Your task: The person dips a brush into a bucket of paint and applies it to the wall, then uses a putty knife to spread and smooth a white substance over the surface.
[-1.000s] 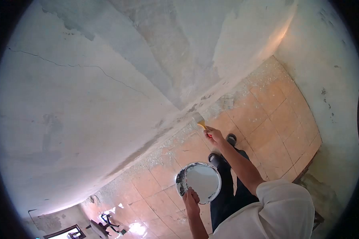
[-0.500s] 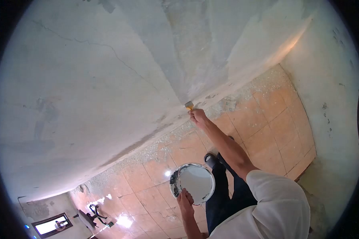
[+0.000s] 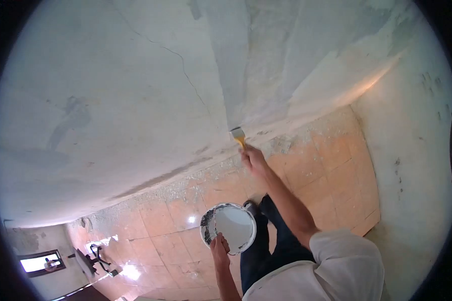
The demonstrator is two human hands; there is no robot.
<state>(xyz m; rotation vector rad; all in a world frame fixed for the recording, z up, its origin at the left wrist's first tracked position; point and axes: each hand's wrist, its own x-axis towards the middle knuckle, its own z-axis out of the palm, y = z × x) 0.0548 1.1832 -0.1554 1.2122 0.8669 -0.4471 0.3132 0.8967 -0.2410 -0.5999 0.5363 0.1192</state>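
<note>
My right hand [image 3: 253, 160] is closed around the yellow handle of a flat paintbrush [image 3: 238, 135]. The brush's dark tip is at the lower part of the wall [image 3: 135, 100], beside a darker damp-looking strip, and seems to touch it. Lower down, my left hand [image 3: 219, 245] is closed on the handle of a white bucket [image 3: 253, 228], over its near rim. Pale grey-white liquid fills much of the bucket, and dark smears coat its inner left side. The bucket hangs in front of my legs.
Orange floor tiles [image 3: 160, 220] carry pale splatter along the wall's foot. A side wall [image 3: 407, 165] meets it at the right. At the lower left are a dark-framed opening [image 3: 41, 263] and a dark object with thin legs [image 3: 88, 261].
The camera view has turned slightly. More of the brush handle shows, with my right hand lower and a little further right. The bucket and my left hand appear further left.
</note>
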